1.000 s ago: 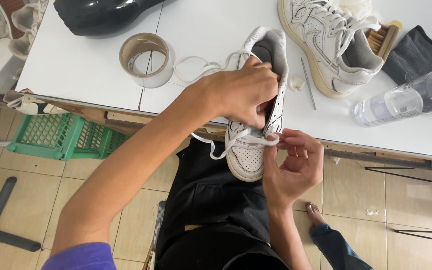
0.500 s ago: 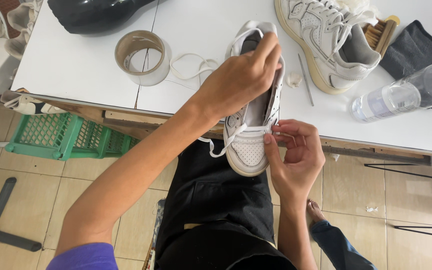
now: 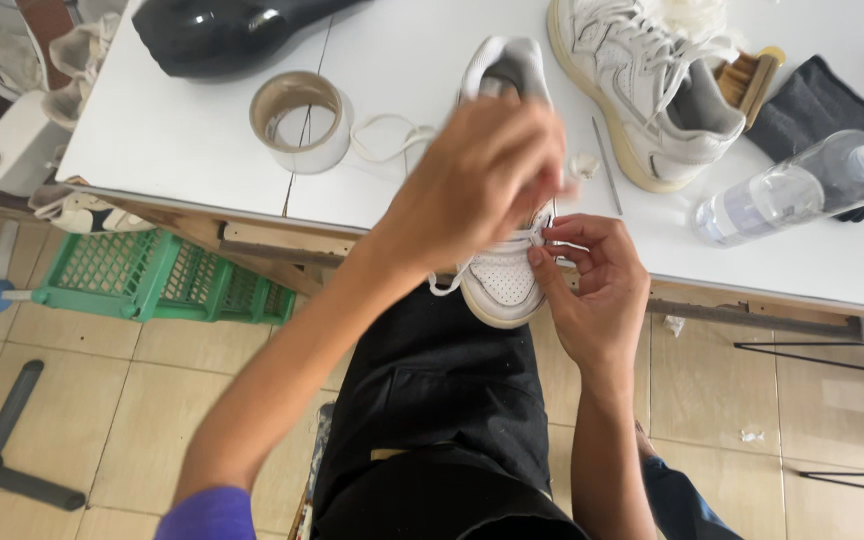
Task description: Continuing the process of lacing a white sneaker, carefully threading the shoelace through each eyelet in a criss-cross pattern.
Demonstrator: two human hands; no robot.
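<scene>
A white sneaker lies toe toward me, half over the near edge of the white table. My left hand covers its middle and is blurred; its fingers are closed at the lace area. My right hand pinches the white shoelace at the right side of the toe box, by the lowest eyelets. The lace's loose end trails left across the table toward a tape roll.
A second white sneaker sits at the back right, beside a wooden brush, a dark cloth and a clear plastic bottle. A tape roll and a black glossy object lie left. A green crate stands below.
The sneaker has slid a little farther onto the table. My left hand moved down over its middle and is now in motion. My right hand stays at the toe laces.
</scene>
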